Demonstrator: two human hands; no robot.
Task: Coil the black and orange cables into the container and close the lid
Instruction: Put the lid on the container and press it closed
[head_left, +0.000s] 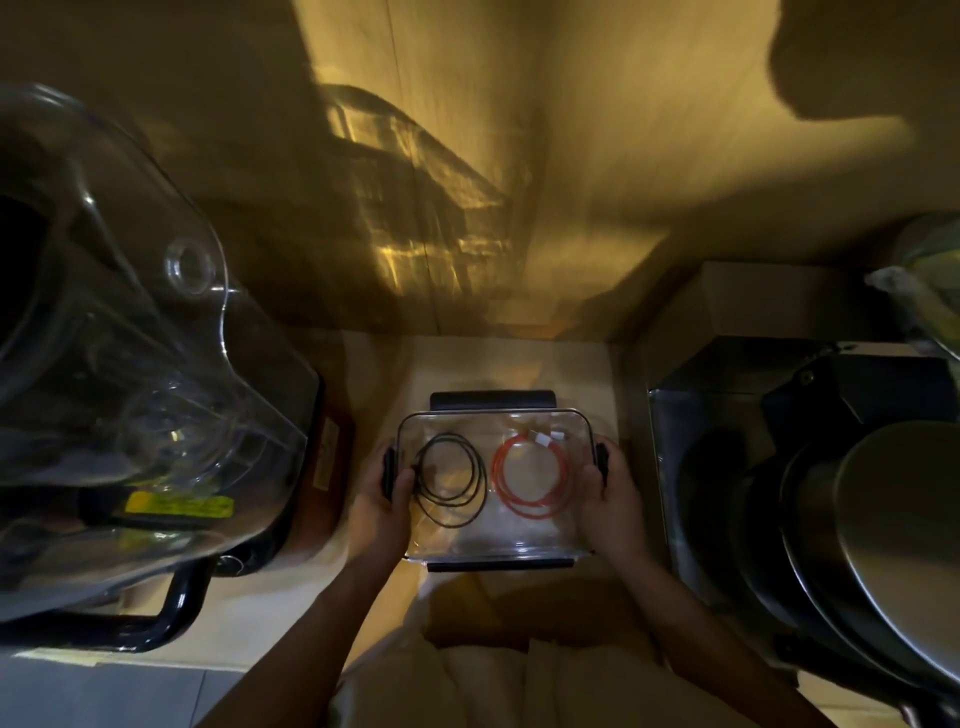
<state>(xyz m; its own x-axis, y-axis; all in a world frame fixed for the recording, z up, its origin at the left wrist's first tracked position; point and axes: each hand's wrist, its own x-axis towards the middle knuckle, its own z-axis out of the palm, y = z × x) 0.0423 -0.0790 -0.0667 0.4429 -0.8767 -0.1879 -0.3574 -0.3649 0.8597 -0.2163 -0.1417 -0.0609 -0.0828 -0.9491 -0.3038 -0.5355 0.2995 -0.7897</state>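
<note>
Container (496, 540) of clear plastic is sitting at centre on a pale counter (249, 618), with a clear lid (571, 423) lying over it and black latches showing at all four sides. Inside, the black cable (453, 480) is lying coiled in the left half and the orange cable (531, 480) is lying coiled in the right half, its white plugs (549, 436) at the far edge; the two coils are resting just beside each other, not overlapping.

Left hand (382, 501) is gripping the container's left end, fingers curling over the black side latch (388, 473). Right hand (613, 499) is gripping the right end in the same way, thumb lying along the right latch (601, 460). Whether these latches are fully pressed down cannot be told. Both forearms are reaching in from the bottom edge, converging slightly toward the box.

Lighting is dim and yellowish. A large clear plastic cover (145, 364) on a black-framed appliance is filling the left side. Stacked dark metal pans (872, 551) are sitting to the right, beside a shiny steel box (696, 467). Brown cardboard (753, 301) is standing behind, against a wall carrying shadows.
</note>
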